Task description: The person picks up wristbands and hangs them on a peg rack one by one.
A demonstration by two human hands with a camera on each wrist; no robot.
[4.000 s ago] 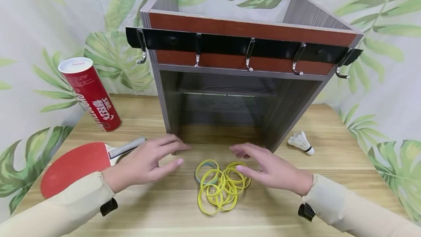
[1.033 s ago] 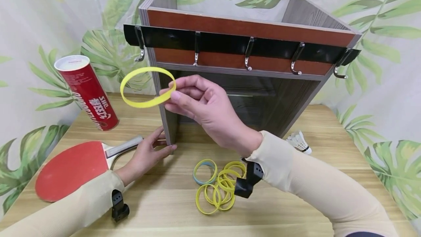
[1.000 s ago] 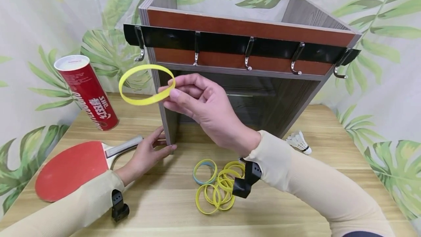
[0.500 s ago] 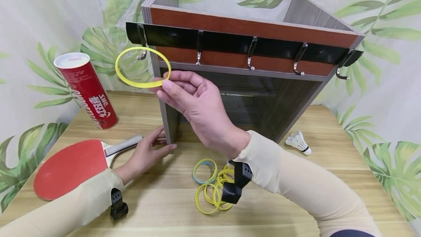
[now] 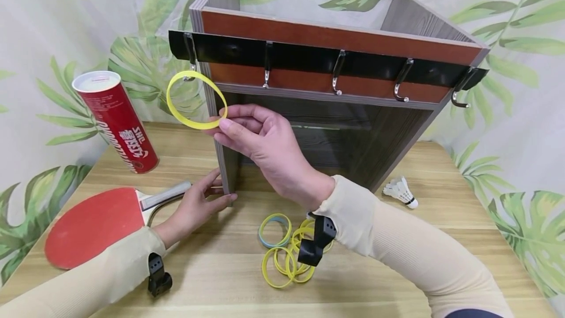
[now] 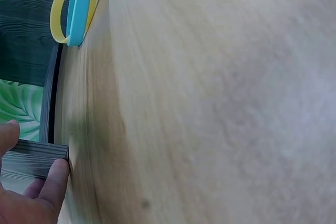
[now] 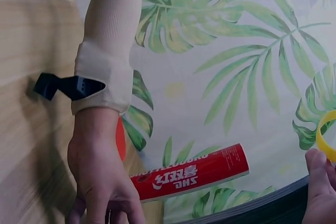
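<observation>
My right hand (image 5: 275,153) pinches a yellow wristband (image 5: 196,125) between thumb and fingertips, and the loop points left. In the head view the band's upper rim overlaps the tip of the leftmost hook (image 5: 191,48) on the black rail. My left hand (image 5: 198,210) grips the lower front edge of the cabinet's left side panel (image 5: 221,161). The left wrist view shows a thumb and fingers around that grey panel (image 6: 37,157). Several more yellow wristbands (image 5: 264,266) lie in a loose pile on the table, with a blue one (image 5: 267,244) among them.
Left of the cabinet stand a red shuttlecock tube (image 5: 125,129) and a red table tennis bat (image 5: 94,227), its handle close to the left wrist. To the right lies a shuttlecock (image 5: 400,191). Several other hooks (image 5: 337,72) line the rail over the cabinet's opening.
Four seconds ago both hands hovered empty near the pile. The right hand has since lifted one band to the left hook, lately tilting it more upright; the left hand has moved onto the panel.
</observation>
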